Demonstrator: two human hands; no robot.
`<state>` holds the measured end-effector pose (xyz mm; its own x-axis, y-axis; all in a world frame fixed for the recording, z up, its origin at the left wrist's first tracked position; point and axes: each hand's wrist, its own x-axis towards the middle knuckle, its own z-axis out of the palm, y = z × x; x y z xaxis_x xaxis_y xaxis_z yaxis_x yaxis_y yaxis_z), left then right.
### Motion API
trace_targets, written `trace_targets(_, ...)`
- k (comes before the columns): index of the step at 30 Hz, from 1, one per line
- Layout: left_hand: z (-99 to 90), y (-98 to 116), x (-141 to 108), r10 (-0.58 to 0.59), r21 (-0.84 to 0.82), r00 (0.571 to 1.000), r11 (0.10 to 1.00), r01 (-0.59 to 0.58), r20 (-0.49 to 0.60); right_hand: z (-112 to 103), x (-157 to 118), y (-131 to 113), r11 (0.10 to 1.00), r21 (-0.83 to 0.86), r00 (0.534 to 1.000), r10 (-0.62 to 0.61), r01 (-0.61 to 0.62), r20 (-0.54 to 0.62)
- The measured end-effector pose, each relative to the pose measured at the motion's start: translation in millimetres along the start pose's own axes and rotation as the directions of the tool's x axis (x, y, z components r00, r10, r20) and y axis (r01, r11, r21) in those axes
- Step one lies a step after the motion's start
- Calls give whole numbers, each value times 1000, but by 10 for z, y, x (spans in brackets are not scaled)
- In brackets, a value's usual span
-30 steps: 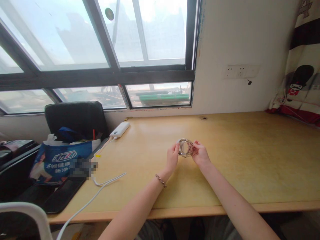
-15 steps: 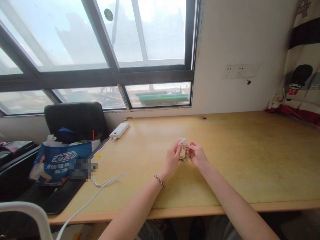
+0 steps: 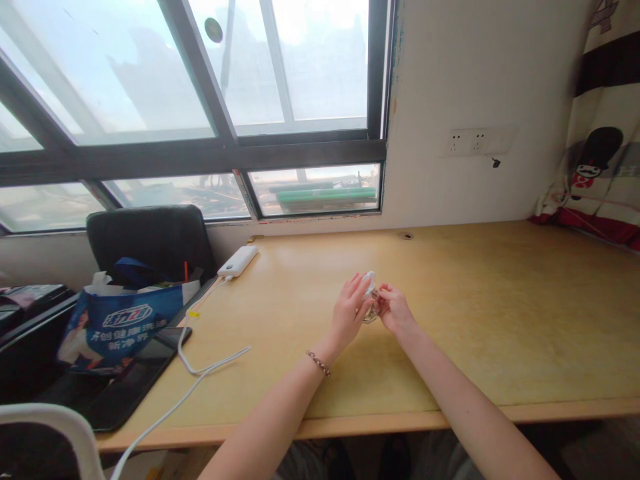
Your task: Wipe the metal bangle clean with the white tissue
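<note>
Above the middle of the desk, both hands meet at a small bundle of shiny, clear-brownish loops (image 3: pixel 370 317) with a white piece (image 3: pixel 370 279) at its top. My left hand (image 3: pixel 347 310), a beaded bracelet on its wrist, has its fingers bent over the white piece and its thumb at the loops. On the other side my right hand (image 3: pixel 395 309) pinches the edge of the loops between thumb and fingertips. The fingers hide much of the bundle, and its kind cannot be made out.
On the wooden desk (image 3: pixel 475 320), a white power bank (image 3: pixel 239 261) lies at the left edge with a white cable (image 3: pixel 200 373) plugged in. Left of the desk, a blue bag (image 3: pixel 125 323) rests on a black chair (image 3: pixel 150 233). A wall socket (image 3: pixel 467 141) is behind.
My left hand's fingers have shifted up and over the bundle, covering more of the loops. The white piece has turned more upright. My right hand keeps its pinch in nearly the same place.
</note>
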<state>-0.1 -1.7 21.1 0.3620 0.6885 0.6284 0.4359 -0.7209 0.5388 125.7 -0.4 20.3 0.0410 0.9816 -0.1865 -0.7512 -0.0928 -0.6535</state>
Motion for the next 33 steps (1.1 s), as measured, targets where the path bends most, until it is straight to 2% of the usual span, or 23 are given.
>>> trace_targets(7, 17, 71, 2, 158, 115, 985, 979, -165, 71, -106, 109, -3, 998, 57, 1000, -19, 19, 0)
trace_targets(11, 44, 141, -18, 246, 209, 957, 939, -274, 153, -164, 166, -44, 995, 88, 999, -45, 46, -23)
trace_targets(16, 81, 127, -36, 341, 282, 916, 876, -391, 211, -235, 216, -127, 986, 67, 984, -143, 151, -104)
trace_targets(25, 35, 77, -45, 396, 305, 905, 852, -424, 153, -226, 246, -250, 955, 228, 955, -128, 192, -268)
trace_targets(33, 49, 82, -64, 332, 204, 942, 921, -333, 40, -184, 218, -311, 919, 362, 960, -54, 156, -276)
